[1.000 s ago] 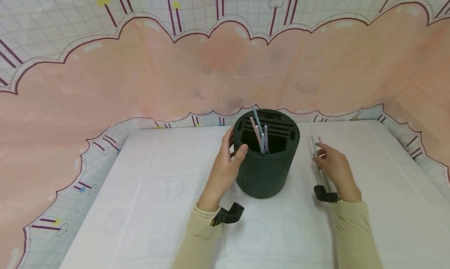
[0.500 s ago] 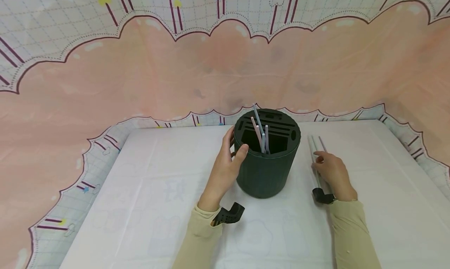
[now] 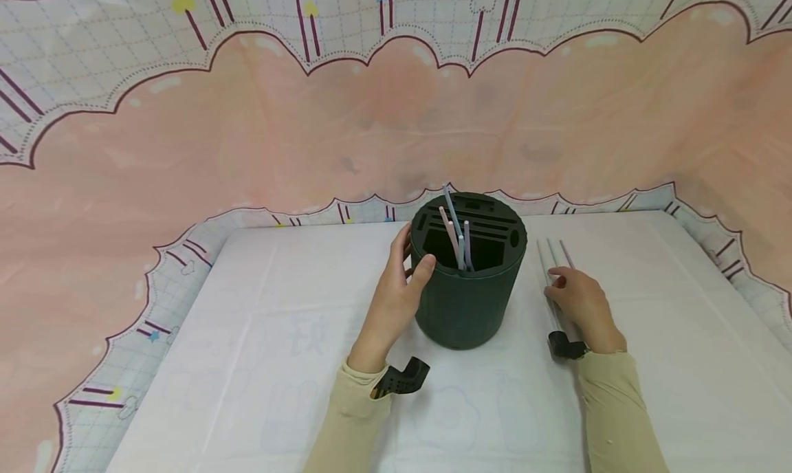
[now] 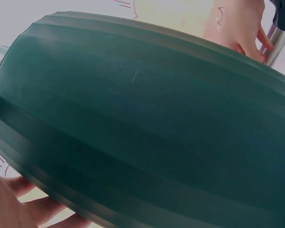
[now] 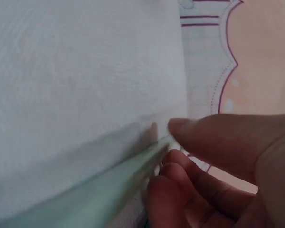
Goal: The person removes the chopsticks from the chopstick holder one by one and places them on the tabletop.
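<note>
A dark green round knife block [image 3: 467, 308] stands on the white-covered table, slots in its top and several pastel chopsticks [image 3: 456, 239] upright in its larger opening. My left hand [image 3: 392, 287] holds its left side, thumb on the near rim; in the left wrist view the block's wall [image 4: 142, 114] hides much of the hand [image 4: 28, 204]. Right of the block, my right hand [image 3: 581, 298] pinches a pale green chopstick [image 3: 542, 256] low over the table. Up close, that chopstick [image 5: 104, 185] runs between thumb and curled fingers [image 5: 175, 185]. Two more chopsticks [image 3: 566, 253] lie beside it, partly hidden.
The white table cover [image 3: 247, 363] spreads around the block and both arms. A peach and white patterned cloth [image 3: 346, 129] hangs behind the table and edges its sides. Black wrist devices [image 3: 402, 377] sit on both sleeves.
My right hand has moved slightly left and down with the pale green chopstick, which now lies apart from the two beside it. My left hand and the knife block have stayed in place.
</note>
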{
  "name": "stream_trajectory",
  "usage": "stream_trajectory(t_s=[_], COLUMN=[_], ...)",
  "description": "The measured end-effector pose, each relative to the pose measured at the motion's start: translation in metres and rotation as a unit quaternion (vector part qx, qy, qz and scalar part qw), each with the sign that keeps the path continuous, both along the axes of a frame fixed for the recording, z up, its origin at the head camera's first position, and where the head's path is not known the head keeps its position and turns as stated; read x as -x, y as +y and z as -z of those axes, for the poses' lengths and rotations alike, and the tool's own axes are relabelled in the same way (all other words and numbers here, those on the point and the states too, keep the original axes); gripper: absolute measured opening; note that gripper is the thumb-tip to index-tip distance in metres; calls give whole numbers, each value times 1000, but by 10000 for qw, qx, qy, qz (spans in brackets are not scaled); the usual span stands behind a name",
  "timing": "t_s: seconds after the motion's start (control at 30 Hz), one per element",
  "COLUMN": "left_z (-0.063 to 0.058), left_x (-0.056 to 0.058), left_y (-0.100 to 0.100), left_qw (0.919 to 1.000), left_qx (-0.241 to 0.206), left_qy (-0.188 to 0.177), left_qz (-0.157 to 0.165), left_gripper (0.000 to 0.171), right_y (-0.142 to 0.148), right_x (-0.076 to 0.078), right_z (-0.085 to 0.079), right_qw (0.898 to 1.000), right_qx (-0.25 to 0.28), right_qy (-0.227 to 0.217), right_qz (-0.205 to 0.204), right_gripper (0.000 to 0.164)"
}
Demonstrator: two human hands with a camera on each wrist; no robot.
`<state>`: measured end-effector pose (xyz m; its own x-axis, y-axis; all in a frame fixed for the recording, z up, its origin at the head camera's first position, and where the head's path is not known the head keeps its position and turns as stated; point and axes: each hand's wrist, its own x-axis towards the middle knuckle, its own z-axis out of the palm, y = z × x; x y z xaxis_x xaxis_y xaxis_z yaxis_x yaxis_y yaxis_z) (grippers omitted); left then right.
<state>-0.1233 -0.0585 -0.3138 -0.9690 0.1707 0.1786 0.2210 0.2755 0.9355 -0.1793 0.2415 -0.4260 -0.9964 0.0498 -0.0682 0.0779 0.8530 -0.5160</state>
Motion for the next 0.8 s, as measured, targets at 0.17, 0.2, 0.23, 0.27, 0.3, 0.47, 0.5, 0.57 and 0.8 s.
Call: stream_trajectory(t_s=[0.17, 0.2, 0.23, 0.27, 0.3, 0.47, 0.5, 0.57, 0.8], left_z=[0, -1, -1, -1, -1, -2, -1, -1, 0], left_x=[2, 3, 3, 3, 4, 5, 5, 6, 8], left_y=[1, 2, 2, 2, 3, 4, 4, 4, 5], left_qw=[10000, 10000, 9999, 9999, 9999, 9999, 9999, 9999, 9999], left_qx=[-12, -14, -19, -22, -30, -39, -39, -35, -50], left_qy=[-64, -73, -83, -93, -96, -91, -84, -79, -59], left_qz=[-52, -61, -71, -78, -81, -92, -92, -95, -106], left_gripper=[59, 59, 59, 59, 59, 59, 59, 59, 59], right_y=[5, 6, 6, 7, 7, 3, 1, -4, -21], right_x=[0, 0, 1, 1, 1, 1, 1, 2, 1], right_z=[-7, -9, -11, -14, -16, -30, -33, -40, -58], right_qw=[9993, 9989, 9985, 9980, 9973, 9864, 9823, 9726, 9217], right_qx=[373, 443, 510, 551, 589, 926, 1043, 1242, 2141], right_qy=[77, 124, 192, 298, 438, 1344, 1528, 1918, 3119], right_qz=[-49, -34, -19, -7, 14, 215, 283, 436, 854], right_gripper=[39, 39, 39, 39, 39, 39, 39, 38, 30])
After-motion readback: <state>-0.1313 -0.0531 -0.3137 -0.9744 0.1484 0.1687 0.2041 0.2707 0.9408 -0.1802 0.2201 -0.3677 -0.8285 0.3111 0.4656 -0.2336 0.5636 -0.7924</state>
